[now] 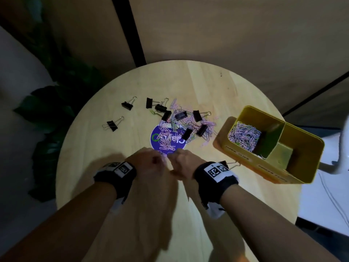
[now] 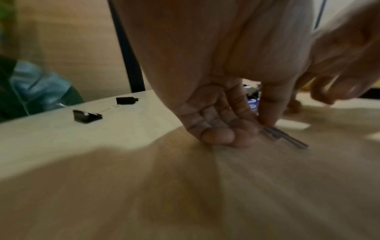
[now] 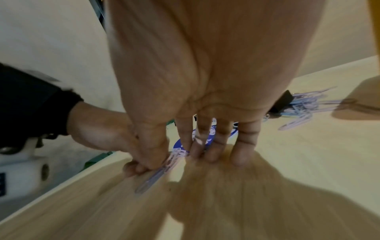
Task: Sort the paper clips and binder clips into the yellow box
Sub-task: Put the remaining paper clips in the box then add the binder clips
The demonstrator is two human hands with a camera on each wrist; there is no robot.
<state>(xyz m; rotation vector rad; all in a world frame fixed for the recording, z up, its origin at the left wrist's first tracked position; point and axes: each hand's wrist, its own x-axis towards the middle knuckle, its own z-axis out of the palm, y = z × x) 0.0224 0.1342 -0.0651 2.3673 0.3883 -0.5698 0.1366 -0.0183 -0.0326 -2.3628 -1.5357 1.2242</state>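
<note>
With my left hand (image 2: 218, 120) pinching a small bunch of paper clips (image 2: 284, 136) flat against the counter (image 1: 217, 86) and right hand (image 3: 197, 113) fingers straight beside them, I'd sweep them together, then carry to the yellow box (image 1: 302, 148) clip compartment at right.

Pretty dim room overall; the only real light falls on the round desk (image 1: 188, 87) from above, and the corners of the head view sink into near-black. Both forearms throw long soft shadows toward the near desk edge. The wrist views are heavily smeared with motion blur, wood grain streaking outward, and the left hand (image 2: 216, 113) and right hand (image 3: 205, 97) look soft and stretched by the wide lens. Colours run yellowish and grainy.
</note>
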